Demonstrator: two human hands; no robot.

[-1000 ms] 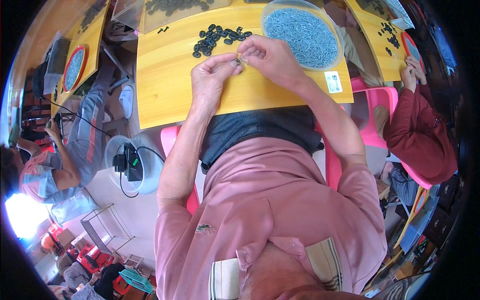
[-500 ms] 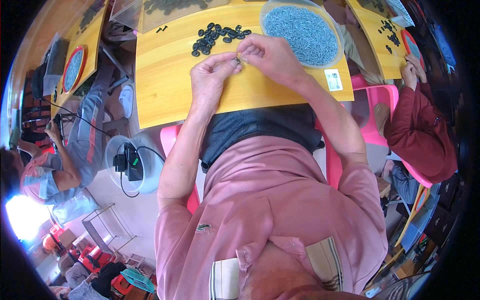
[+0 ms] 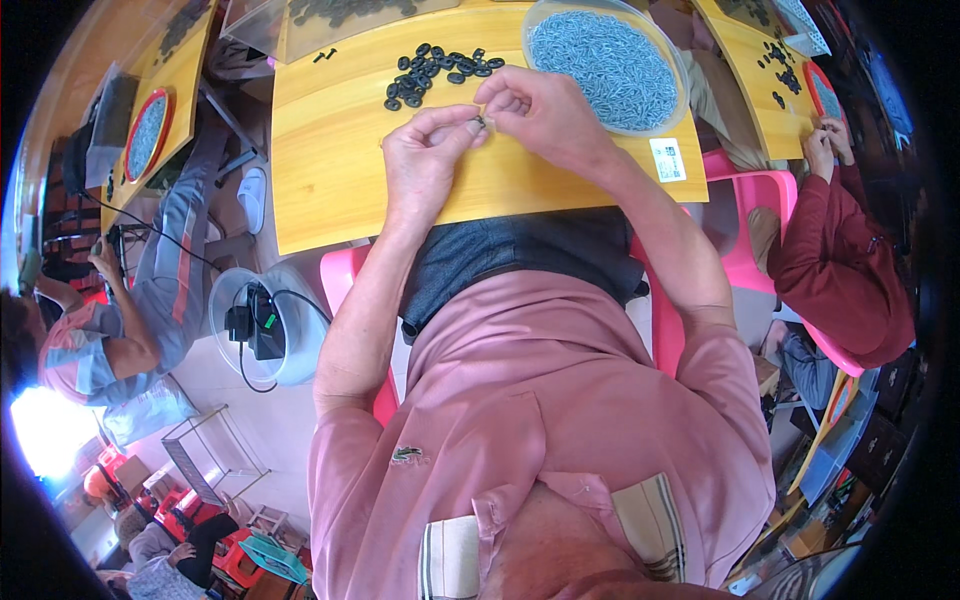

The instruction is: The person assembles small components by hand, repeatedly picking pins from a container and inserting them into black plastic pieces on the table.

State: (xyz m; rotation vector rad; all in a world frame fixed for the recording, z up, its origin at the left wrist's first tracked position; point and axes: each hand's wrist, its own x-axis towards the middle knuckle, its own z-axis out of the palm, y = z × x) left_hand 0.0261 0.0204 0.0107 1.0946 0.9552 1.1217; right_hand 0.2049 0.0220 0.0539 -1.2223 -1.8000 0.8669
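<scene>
My left hand [image 3: 428, 150] is closed in a pinch on a small dark piece [image 3: 479, 121], mostly covered by the fingertips. It may be one of the black oval parts, but too little shows to tell. Against it, my right hand [image 3: 535, 110] pinches with thumb and forefinger; what those fingers hold is too small to make out. Just beyond my hands lies a loose group of black oval parts [image 3: 432, 70] with holes. A round clear tub [image 3: 683, 95] full of bluish-grey screws [image 3: 600, 72] stands beyond my right hand.
The yellow wooden table [image 3: 330, 180] carries a printed label [image 3: 667, 160] near its right corner. Two small black pieces [image 3: 325, 55] lie at its far left, near a clear bin [image 3: 375, 30] of dark parts. Co-workers sit at tables on both sides. A bucket with a power adapter [image 3: 265, 325] stands left.
My hands stay together over the table, with only slight finger movement at the pinched piece. At the lower left, a person in the background has shifted.
</scene>
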